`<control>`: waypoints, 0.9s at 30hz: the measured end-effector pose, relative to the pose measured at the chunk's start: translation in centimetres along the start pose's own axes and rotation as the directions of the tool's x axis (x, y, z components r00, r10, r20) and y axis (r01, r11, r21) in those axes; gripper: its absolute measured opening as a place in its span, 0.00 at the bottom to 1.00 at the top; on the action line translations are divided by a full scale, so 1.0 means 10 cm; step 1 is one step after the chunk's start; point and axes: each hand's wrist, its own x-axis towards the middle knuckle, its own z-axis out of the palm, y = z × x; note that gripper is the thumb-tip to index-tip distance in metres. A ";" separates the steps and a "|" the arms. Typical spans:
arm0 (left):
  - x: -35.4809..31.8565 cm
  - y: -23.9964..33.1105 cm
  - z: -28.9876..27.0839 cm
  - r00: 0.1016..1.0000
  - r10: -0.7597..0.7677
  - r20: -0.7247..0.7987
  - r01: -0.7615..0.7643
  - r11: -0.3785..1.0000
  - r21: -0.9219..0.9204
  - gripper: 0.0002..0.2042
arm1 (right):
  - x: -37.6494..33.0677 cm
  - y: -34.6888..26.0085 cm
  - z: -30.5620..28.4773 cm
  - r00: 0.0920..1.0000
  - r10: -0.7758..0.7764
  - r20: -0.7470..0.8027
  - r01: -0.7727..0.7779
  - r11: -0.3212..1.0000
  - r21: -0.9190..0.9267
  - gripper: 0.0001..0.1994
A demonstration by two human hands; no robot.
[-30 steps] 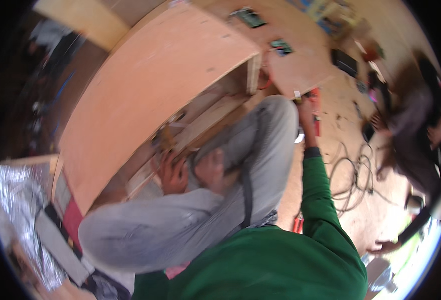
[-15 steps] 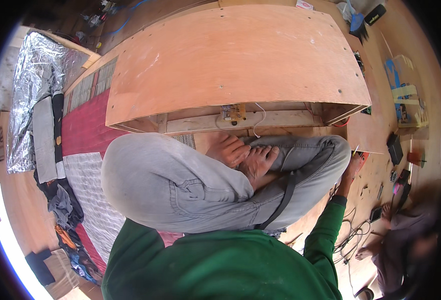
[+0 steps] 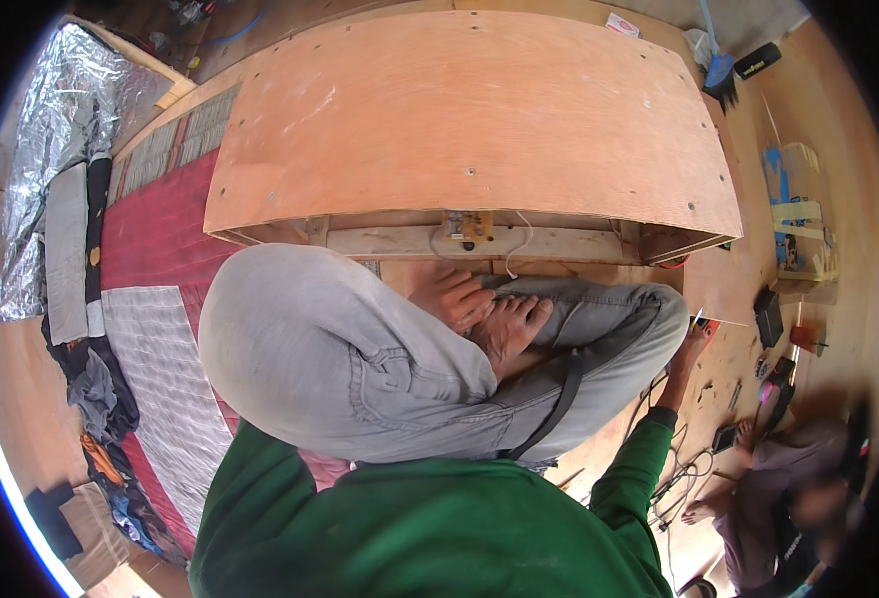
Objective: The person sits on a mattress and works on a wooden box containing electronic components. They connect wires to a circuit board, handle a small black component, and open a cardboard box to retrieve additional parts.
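Note:
I sit cross-legged before a plywood box [image 3: 469, 110]. Partly behind my raised left knee, my left hand [image 3: 447, 297] rests with bent fingers against my bare foot [image 3: 509, 329]; its forearm is hidden by the leg. Past my right knee, my right hand [image 3: 692, 347] is low over the floor, its fingers closed around a thin, pale-tipped tool [image 3: 699, 317]. What kind of tool it is cannot be made out. Something orange-red [image 3: 712, 327] shows beside these fingers. In the box's open near side are a small yellowish circuit board [image 3: 468, 227] and a white wire [image 3: 526, 239].
To the right lie a taped clear container [image 3: 800, 214], a black block [image 3: 768, 314], a reddish cup [image 3: 808, 337] and tangled cables [image 3: 681, 478]. Another person [image 3: 783, 478] sits at the lower right. Red matting [image 3: 155, 244] and silver foil [image 3: 56, 149] lie leftward.
The view has shifted slightly, so the surroundings sit a little differently in the picture. My right hand stays beside my right knee, and my left hand remains at my foot.

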 end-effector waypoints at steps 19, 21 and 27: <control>-0.01 0.01 0.05 0.999 -0.016 -0.031 0.015 0.999 -0.039 0.12 | -0.99 -1.53 -0.87 0.851 0.349 -0.392 -0.172 0.891 0.420 0.11; -0.01 0.01 0.05 0.998 -0.032 -0.055 0.029 0.998 -0.058 0.12 | -1.13 -1.97 -0.97 0.920 0.229 -0.317 -0.008 0.821 0.571 0.11; -0.30 -0.54 -0.36 0.840 -0.347 -0.417 0.364 0.931 -0.042 0.12 | -1.21 -3.35 -0.52 0.903 -0.425 0.063 0.305 0.738 0.602 0.11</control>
